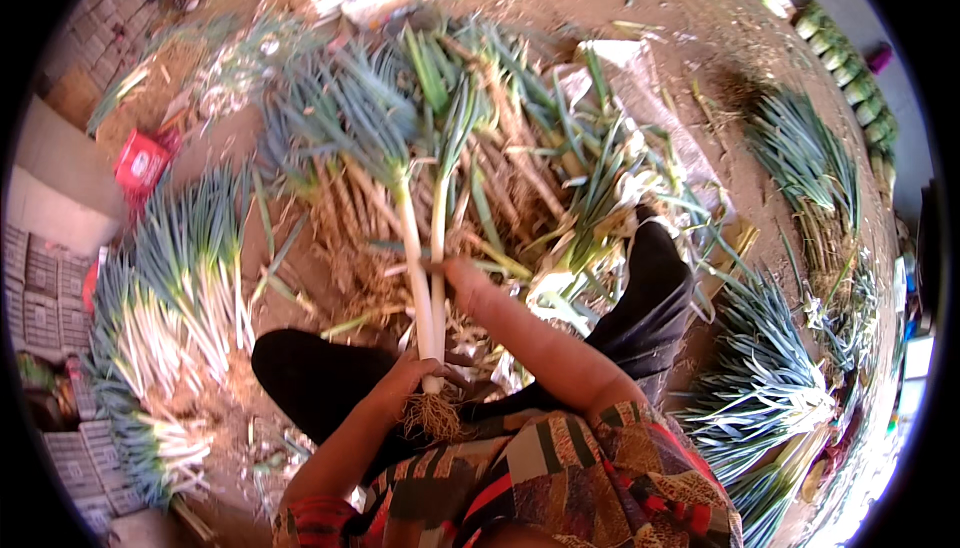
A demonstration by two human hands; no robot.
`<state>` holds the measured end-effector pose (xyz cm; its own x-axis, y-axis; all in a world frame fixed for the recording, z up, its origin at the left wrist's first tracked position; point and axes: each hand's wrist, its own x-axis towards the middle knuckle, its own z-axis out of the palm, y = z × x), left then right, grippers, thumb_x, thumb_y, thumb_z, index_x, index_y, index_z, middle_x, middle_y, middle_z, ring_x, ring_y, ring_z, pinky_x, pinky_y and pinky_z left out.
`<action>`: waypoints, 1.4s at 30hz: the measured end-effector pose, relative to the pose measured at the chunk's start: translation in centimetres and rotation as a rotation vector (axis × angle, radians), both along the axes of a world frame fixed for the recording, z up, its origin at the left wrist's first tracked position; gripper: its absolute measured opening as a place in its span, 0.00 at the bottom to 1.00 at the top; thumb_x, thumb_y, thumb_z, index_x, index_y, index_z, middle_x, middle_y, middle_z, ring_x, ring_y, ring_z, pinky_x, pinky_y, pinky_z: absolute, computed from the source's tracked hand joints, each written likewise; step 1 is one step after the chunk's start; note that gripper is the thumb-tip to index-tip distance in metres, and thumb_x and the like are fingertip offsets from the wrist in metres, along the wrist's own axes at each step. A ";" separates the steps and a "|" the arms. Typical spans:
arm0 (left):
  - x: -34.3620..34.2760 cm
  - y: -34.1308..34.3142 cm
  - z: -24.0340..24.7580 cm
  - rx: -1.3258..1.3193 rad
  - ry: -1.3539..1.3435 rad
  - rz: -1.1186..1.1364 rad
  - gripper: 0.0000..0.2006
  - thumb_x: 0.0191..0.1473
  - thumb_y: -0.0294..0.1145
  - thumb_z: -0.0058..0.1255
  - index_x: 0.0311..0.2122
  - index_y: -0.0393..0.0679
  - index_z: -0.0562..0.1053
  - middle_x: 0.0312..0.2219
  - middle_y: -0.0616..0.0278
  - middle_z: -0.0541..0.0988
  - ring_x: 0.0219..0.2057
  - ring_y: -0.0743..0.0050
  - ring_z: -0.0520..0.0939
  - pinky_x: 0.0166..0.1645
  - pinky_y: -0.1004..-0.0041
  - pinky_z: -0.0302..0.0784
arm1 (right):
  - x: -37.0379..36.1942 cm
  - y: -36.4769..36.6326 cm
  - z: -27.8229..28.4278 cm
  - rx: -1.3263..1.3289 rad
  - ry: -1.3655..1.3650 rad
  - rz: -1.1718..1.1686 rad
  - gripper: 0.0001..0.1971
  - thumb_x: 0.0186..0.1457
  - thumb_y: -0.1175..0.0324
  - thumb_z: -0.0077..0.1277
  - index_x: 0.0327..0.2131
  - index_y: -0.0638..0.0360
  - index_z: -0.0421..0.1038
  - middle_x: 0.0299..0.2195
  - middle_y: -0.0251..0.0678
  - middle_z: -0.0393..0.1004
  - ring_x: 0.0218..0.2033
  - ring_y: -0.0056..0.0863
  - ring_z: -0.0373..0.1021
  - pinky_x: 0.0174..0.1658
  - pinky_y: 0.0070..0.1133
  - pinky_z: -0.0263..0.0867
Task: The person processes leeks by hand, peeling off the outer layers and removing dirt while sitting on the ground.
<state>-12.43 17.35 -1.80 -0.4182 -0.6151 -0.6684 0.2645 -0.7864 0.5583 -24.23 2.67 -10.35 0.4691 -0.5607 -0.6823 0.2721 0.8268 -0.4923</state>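
Note:
Two large green onions (415,258) with long white stalks stand side by side over my lap, leaves pointing away from me. My left hand (413,372) is closed round their lower ends, just above the tangled brown roots (432,416). Higher up, my right hand (458,275) grips the right-hand stalk; its fingertips are partly hidden behind it. Past my hands lies a heap of untrimmed green onions (345,213) with brown, soil-coated stalks. Peeled leaves and scraps (560,298) lie between my knees and to the right.
Bundles of cleaned white-stalked green onions (190,298) lie at my left, near a red container (141,162). A pale sack (690,163) stretches beyond the scraps. More leafy bundles (755,378) lie on the right. Stacked crates (45,293) stand at the far left.

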 end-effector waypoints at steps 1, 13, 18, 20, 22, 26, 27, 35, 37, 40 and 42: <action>-0.3 0.7 0.9 -0.032 -0.041 -0.058 0.24 0.40 0.25 0.42 0.47 0.31 0.61 0.38 0.46 0.74 0.33 0.60 0.78 0.35 0.68 0.75 | -0.2 -0.1 -1.0 0.024 0.011 0.003 0.25 0.52 0.64 0.49 0.52 0.61 0.56 0.39 0.44 0.69 0.37 0.37 0.68 0.41 0.38 0.65; -1.7 5.3 0.5 -0.268 -0.299 0.015 0.14 0.47 0.31 0.52 0.37 0.36 0.65 0.24 0.62 0.73 0.25 0.77 0.74 0.28 0.79 0.70 | 0.8 -1.3 8.9 -0.282 -0.293 -0.151 0.22 0.44 0.75 0.56 0.44 0.60 0.62 0.29 0.34 0.72 0.28 0.26 0.68 0.28 0.26 0.68; -2.3 5.0 -1.4 -0.087 -0.084 0.188 0.09 0.51 0.33 0.48 0.31 0.38 0.67 0.18 0.65 0.71 0.18 0.78 0.72 0.21 0.80 0.65 | 0.6 -0.7 7.0 -0.045 -0.325 -0.156 0.19 0.49 0.69 0.53 0.44 0.63 0.62 0.29 0.38 0.72 0.25 0.30 0.70 0.28 0.27 0.71; -2.4 4.8 -0.5 -0.056 -0.118 0.143 0.10 0.52 0.34 0.48 0.33 0.37 0.67 0.17 0.64 0.71 0.17 0.78 0.71 0.21 0.78 0.65 | 0.3 0.8 5.2 0.118 -0.232 -0.190 0.19 0.49 0.68 0.53 0.43 0.63 0.62 0.29 0.40 0.72 0.27 0.31 0.72 0.29 0.28 0.73; -2.7 4.9 -0.1 -0.050 -0.172 0.080 0.10 0.52 0.34 0.47 0.32 0.37 0.68 0.16 0.64 0.70 0.16 0.78 0.71 0.21 0.78 0.64 | -1.3 2.1 6.2 0.261 -0.144 -0.297 0.17 0.47 0.66 0.56 0.40 0.62 0.65 0.27 0.38 0.72 0.25 0.29 0.70 0.29 0.26 0.71; -2.9 5.2 -0.2 -0.170 -0.337 -0.020 0.11 0.50 0.36 0.48 0.30 0.37 0.69 0.15 0.65 0.70 0.17 0.79 0.71 0.22 0.78 0.64 | -2.3 2.8 1.1 0.053 -0.139 -0.262 0.17 0.41 0.67 0.60 0.35 0.62 0.68 0.25 0.36 0.71 0.25 0.30 0.68 0.32 0.27 0.67; -2.6 5.1 0.3 -0.183 -0.348 -0.031 0.11 0.49 0.34 0.49 0.31 0.35 0.69 0.17 0.64 0.71 0.19 0.78 0.71 0.23 0.77 0.65 | -2.4 2.3 2.2 0.024 -0.141 -0.230 0.17 0.41 0.66 0.59 0.35 0.61 0.68 0.25 0.36 0.71 0.25 0.30 0.68 0.32 0.28 0.67; -1.0 8.1 1.6 -0.533 -0.564 0.055 0.22 0.44 0.35 0.51 0.46 0.36 0.65 0.29 0.49 0.75 0.31 0.60 0.76 0.37 0.67 0.70 | -2.5 -6.2 6.1 -0.309 -0.379 -0.219 0.15 0.47 0.61 0.53 0.34 0.62 0.68 0.26 0.36 0.72 0.27 0.28 0.69 0.33 0.28 0.70; -0.5 7.4 1.2 -0.478 -0.562 -0.063 0.26 0.46 0.38 0.53 0.48 0.34 0.61 0.32 0.47 0.74 0.34 0.65 0.77 0.39 0.68 0.70 | -3.6 -7.7 7.1 -0.398 -0.338 -0.232 0.13 0.50 0.60 0.50 0.35 0.59 0.69 0.26 0.34 0.72 0.26 0.27 0.69 0.30 0.27 0.69; -0.7 7.3 -1.5 -0.555 -0.640 -0.017 0.24 0.46 0.39 0.53 0.46 0.36 0.64 0.31 0.47 0.75 0.33 0.64 0.77 0.38 0.68 0.70 | -1.6 -7.6 9.1 -0.391 -0.395 -0.187 0.12 0.53 0.59 0.46 0.34 0.58 0.67 0.22 0.30 0.69 0.22 0.24 0.66 0.25 0.23 0.68; -1.1 6.8 -1.9 -0.481 -0.479 0.034 0.22 0.48 0.40 0.52 0.45 0.38 0.65 0.27 0.54 0.75 0.29 0.70 0.76 0.34 0.72 0.71 | -0.4 -7.7 11.3 -0.404 -0.324 -0.118 0.11 0.54 0.59 0.45 0.33 0.57 0.65 0.21 0.29 0.67 0.22 0.23 0.64 0.24 0.21 0.66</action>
<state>-13.54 24.14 -3.66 -0.1196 -0.8980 -0.4234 -0.0787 -0.4165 0.9057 -24.63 -5.01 0.95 0.5380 -0.8106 -0.2311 0.5428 0.5430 -0.6408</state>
